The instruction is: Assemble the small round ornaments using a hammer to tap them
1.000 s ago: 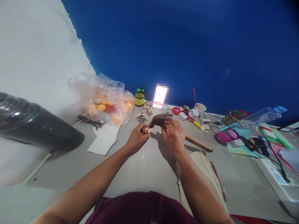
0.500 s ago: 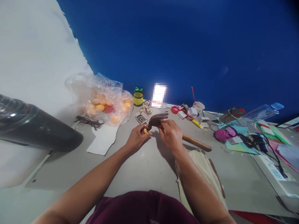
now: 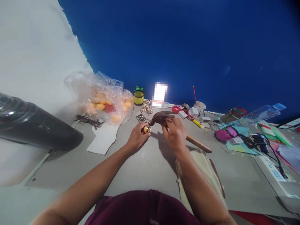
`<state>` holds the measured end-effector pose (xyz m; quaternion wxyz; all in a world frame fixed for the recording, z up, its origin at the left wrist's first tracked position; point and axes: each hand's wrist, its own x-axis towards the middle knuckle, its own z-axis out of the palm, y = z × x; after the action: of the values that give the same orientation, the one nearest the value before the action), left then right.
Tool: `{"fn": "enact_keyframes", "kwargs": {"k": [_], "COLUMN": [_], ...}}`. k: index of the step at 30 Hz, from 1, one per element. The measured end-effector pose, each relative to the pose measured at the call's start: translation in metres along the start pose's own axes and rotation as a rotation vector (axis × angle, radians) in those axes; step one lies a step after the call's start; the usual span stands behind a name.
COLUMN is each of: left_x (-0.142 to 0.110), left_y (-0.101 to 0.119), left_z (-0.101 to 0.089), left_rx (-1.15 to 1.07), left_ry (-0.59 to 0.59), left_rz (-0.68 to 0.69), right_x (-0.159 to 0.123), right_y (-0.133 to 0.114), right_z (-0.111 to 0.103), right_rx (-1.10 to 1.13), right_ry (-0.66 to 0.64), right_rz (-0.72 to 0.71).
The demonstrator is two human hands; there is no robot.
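Observation:
My left hand (image 3: 137, 137) pinches a small yellowish ball (image 3: 147, 129) studded with shiny metal tacks, just above the desk. My right hand (image 3: 175, 134) is closed round a claw hammer (image 3: 161, 117), gripping it close to the head. The wooden handle slants out behind that hand toward the lower right. A small gap separates the hammer's striking face from the upper right of the ball. Beyond the left hand lies a little box of metal tacks (image 3: 142, 118), and behind it several similar studded balls (image 3: 149, 110) sit together.
Left stand a dark cylinder (image 3: 47, 128), glasses (image 3: 87, 121), white paper (image 3: 103, 140) and a clear bag of orange fruit (image 3: 100, 100). A bright phone-like screen (image 3: 159, 93) leans at the wall. Right are a paper cup (image 3: 199, 107), a plastic bottle (image 3: 264, 113), cables and a power strip (image 3: 274, 175). Cloth (image 3: 201, 175) lies under my right forearm.
Half a second ago the hammer face was down against the ball; now it is raised slightly off it. My left hand keeps the ball in nearly the same place.

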<state>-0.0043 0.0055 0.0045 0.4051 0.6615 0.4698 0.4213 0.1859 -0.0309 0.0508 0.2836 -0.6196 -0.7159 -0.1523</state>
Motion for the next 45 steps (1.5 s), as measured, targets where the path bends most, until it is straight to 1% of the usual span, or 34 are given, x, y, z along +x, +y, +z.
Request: {"fn": "enact_keyframes", "kwargs": {"k": [5, 9, 14, 18, 19, 22, 23, 25, 27, 29, 31, 33, 36, 41, 43, 45], "left_x": [-0.001, -0.001, -0.001, -0.001, -0.001, -0.001, -0.001, -0.002, -0.003, -0.003, -0.004, -0.004, -0.003, -0.001, 0.001, 0.003], "left_y": [0.000, -0.001, -0.003, -0.003, -0.003, -0.002, -0.001, 0.001, 0.003, 0.004, 0.004, 0.003, 0.001, -0.001, -0.003, -0.004], "left_z": [0.001, 0.000, 0.001, 0.002, 0.003, 0.003, 0.003, 0.003, 0.004, 0.004, 0.005, 0.005, 0.003, -0.002, -0.003, -0.003], "left_rx": [0.003, -0.011, -0.006, 0.013, 0.028, 0.062, 0.059, 0.022, -0.058, -0.123, -0.126, -0.084, -0.030, 0.050, 0.015, -0.092], "left_ry": [-0.006, -0.011, -0.029, -0.016, -0.018, -0.031, -0.037, -0.046, -0.046, -0.040, -0.036, -0.041, -0.045, 0.020, 0.062, 0.099], "left_rz": [-0.004, -0.034, -0.044, -0.069, -0.077, -0.088, -0.091, -0.107, -0.146, -0.187, -0.198, -0.176, -0.140, -0.120, -0.116, -0.130], "right_x": [0.001, 0.000, -0.001, -0.001, -0.001, 0.000, 0.000, 0.002, 0.005, 0.009, 0.011, 0.013, 0.013, 0.009, 0.006, 0.005], "right_y": [0.002, 0.002, -0.001, -0.004, -0.006, -0.010, -0.011, -0.009, -0.003, 0.005, 0.014, 0.022, 0.031, 0.036, 0.037, 0.038], "right_z": [0.003, 0.002, 0.001, -0.004, -0.005, -0.008, -0.010, -0.013, -0.015, -0.015, -0.011, -0.005, 0.006, 0.019, 0.022, 0.024], "right_rx": [0.017, 0.008, 0.018, -0.016, -0.020, -0.013, -0.012, -0.026, -0.050, -0.062, -0.063, -0.070, -0.087, -0.142, -0.168, -0.171], "right_ry": [-0.085, -0.040, -0.126, -0.072, -0.091, -0.230, -0.265, -0.288, -0.302, -0.357, -0.438, -0.507, -0.554, -0.525, -0.514, -0.481], "right_rz": [0.000, 0.050, -0.003, 0.060, 0.071, 0.081, 0.093, 0.149, 0.241, 0.326, 0.389, 0.440, 0.493, 0.476, 0.453, 0.438]}}
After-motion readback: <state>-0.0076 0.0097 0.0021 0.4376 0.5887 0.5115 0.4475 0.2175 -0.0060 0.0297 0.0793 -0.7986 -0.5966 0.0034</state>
